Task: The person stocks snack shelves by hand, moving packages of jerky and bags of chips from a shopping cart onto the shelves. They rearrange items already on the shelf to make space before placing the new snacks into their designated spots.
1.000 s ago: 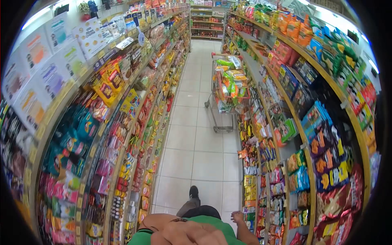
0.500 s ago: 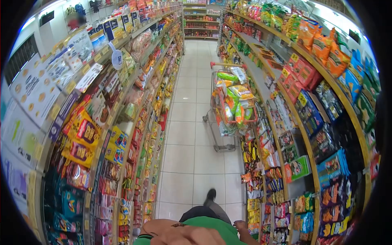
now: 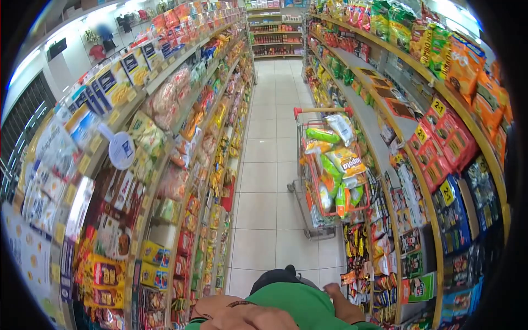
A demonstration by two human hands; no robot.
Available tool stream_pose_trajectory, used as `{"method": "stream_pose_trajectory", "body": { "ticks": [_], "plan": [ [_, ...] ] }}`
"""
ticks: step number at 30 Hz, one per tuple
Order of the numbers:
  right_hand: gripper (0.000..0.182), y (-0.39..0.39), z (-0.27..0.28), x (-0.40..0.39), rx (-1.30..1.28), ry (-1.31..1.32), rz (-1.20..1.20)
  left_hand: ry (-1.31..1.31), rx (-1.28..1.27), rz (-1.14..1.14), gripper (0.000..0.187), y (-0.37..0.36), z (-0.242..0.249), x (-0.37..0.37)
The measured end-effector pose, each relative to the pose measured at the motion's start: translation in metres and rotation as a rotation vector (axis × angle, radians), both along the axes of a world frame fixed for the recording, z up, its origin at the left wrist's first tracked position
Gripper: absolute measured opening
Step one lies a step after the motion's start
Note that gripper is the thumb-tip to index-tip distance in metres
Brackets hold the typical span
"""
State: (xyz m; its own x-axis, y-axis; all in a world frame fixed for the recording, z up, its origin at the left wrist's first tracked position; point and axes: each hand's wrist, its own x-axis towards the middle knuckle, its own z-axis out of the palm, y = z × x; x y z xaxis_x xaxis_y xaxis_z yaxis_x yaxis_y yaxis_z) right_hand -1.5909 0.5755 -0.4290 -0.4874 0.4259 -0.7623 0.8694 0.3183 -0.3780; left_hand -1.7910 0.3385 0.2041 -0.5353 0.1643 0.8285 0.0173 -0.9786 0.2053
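My left hand (image 3: 256, 318) is held close in front of my chest at the bottom edge, fingers bent together; whatever they may hold is hidden. A dark band shows on that arm. My right hand (image 3: 331, 289) hangs low beside my green shirt, near the right-hand shelf, with its fingers loosely apart and nothing visible in them. Ahead stands a shopping cart (image 3: 323, 111) with a red handle, touched by neither hand. Several snack bags (image 3: 352, 163) in orange, green and white fill its basket.
Packed shelves line both sides: yellow packets (image 3: 104, 272) on the left, red packs (image 3: 448, 137) and orange bags (image 3: 466, 67) on the right. A round white tag (image 3: 121, 150) juts from the left shelf. Tiled floor (image 3: 258, 176) runs to bottle shelves (image 3: 275, 39) at the back.
I have moved forward, so the cart and shelves appear nearer and lower in view. My right hand has swung slightly forward. My left hand stays at my chest.
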Motion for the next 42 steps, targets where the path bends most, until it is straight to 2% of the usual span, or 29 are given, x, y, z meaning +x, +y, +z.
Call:
{"method": "stream_pose_trajectory", "body": {
  "ticks": [2, 4, 6, 8, 10, 13, 14, 15, 17, 18, 20, 21, 23, 24, 26, 28, 30, 31, 33, 35, 36, 37, 38, 39, 40, 41, 42],
  "plan": [
    [0.023, 0.043, -0.052, -0.052, -0.072, -0.008, 0.003, 0.189, 0.508, 0.043, 0.057, 0.056, 0.007, -0.047],
    [0.017, 0.062, -0.025, -0.114, -0.041, 0.211, -0.225, 0.188, 0.492, 0.042, 0.057, 0.072, 0.003, -0.080],
    [0.024, 0.066, 0.029, -0.176, -0.108, 0.389, -0.526, 0.193, 0.485, 0.036, 0.056, 0.073, -0.001, -0.110],
    [0.023, 0.079, 0.033, -0.221, -0.079, 0.440, -0.492, 0.037, -0.029, -0.073, 0.055, 0.049, -0.004, -0.138],
    [0.022, 0.082, 0.035, -0.250, -0.046, 0.488, -0.468, 0.043, -0.071, -0.136, 0.056, 0.052, -0.014, -0.178],
    [0.021, 0.081, 0.031, -0.280, 0.005, 0.429, -0.452, 0.084, -0.127, -0.245, 0.056, 0.056, -0.025, -0.247],
    [0.022, 0.078, 0.022, -0.282, -0.003, 0.334, -0.448, 0.122, -0.141, -0.279, 0.057, 0.059, -0.028, -0.271],
    [0.022, 0.072, -0.007, -0.270, -0.017, 0.234, -0.447, 0.116, -0.141, -0.299, 0.057, 0.063, -0.029, -0.291],
    [0.020, 0.065, -0.066, -0.250, 0.032, 0.181, -0.184, 0.025, -0.097, -0.256, 0.057, 0.072, -0.026, -0.330],
    [0.020, 0.053, -0.042, -0.261, 0.030, 0.171, -0.203, 0.016, -0.101, -0.276, 0.057, 0.073, -0.023, -0.353],
    [0.014, 0.027, 0.020, -0.283, -0.147, -0.030, -0.618, 0.078, -0.142, -0.380, 0.058, 0.079, -0.016, -0.399],
    [0.014, 0.017, 0.019, -0.293, -0.143, -0.031, -0.643, 0.077, -0.138, -0.404, 0.058, 0.100, -0.013, -0.416],
    [0.011, 0.003, 0.023, -0.313, 0.059, 0.099, -0.823, 0.044, 0.450, -0.250, 0.059, 0.154, -0.008, -0.438],
    [0.011, 0.002, 0.031, -0.329, 0.065, 0.092, -0.848, 0.031, 0.454, -0.273, 0.059, 0.147, -0.008, -0.456],
    [0.011, 0.003, 0.053, -0.367, 0.389, 0.329, -1.017, 0.057, -0.075, -0.486, 0.059, 0.121, -0.009, -0.494],
    [0.016, 0.021, 0.083, -0.406, 0.664, 0.518, -1.029, 0.055, -0.098, -0.566, 0.059, 0.134, -0.008, -0.515],
    [0.035, 0.043, 0.143, -0.454, 0.875, 0.589, -1.126, 0.057, -0.123, -0.645, 0.058, 0.154, -0.009, -0.537],
    [0.035, 0.057, 0.159, -0.470, 0.885, 0.584, -1.157, 0.109, -0.101, -0.683, 0.058, 0.167, -0.010, -0.550],
    [0.054, 0.084, 0.176, -0.495, 1.029, 0.753, -1.169, 0.174, -0.073, -0.747, 0.057, 0.190, -0.012, -0.565],
    [0.054, 0.108, 0.168, -0.506, 0.958, 0.771, -1.151, 0.065, -0.095, -0.739, 0.058, 0.207, -0.017, -0.571],
    [0.053, 0.119, 0.158, -0.504, 0.872, 0.783, -1.102, 0.073, -0.096, -0.770, 0.058, 0.221, -0.018, -0.581],
    [0.044, 0.131, 0.140, -0.503, 0.939, 0.838, -0.970, 0.155, -0.111, -0.840, 0.059, 0.235, -0.020, -0.592],
    [0.044, 0.129, 0.138, -0.507, 0.940, 0.826, -1.003, 0.237, -0.130, -0.908, 0.060, 0.250, -0.022, -0.603],
    [0.040, 0.131, 0.139, -0.514, 0.802, 0.724, -1.137, 0.246, -0.141, -0.932, 0.060, 0.267, -0.028, -0.613],
    [0.035, 0.134, 0.140, -0.523, 0.653, 0.627, -1.259, 0.366, -0.144, -0.878, 0.045, 0.286, -0.039, -0.625],
    [0.032, 0.134, 0.165, -0.535, 0.695, 0.724, -1.254, 0.489, -0.146, -0.818, 0.030, 0.305, -0.050, -0.636],
    [0.032, 0.137, 0.143, -0.531, 0.583, 0.866, -1.293, 0.504, -0.157, -0.830, 0.030, 0.325, -0.056, -0.646]
  ]
}}
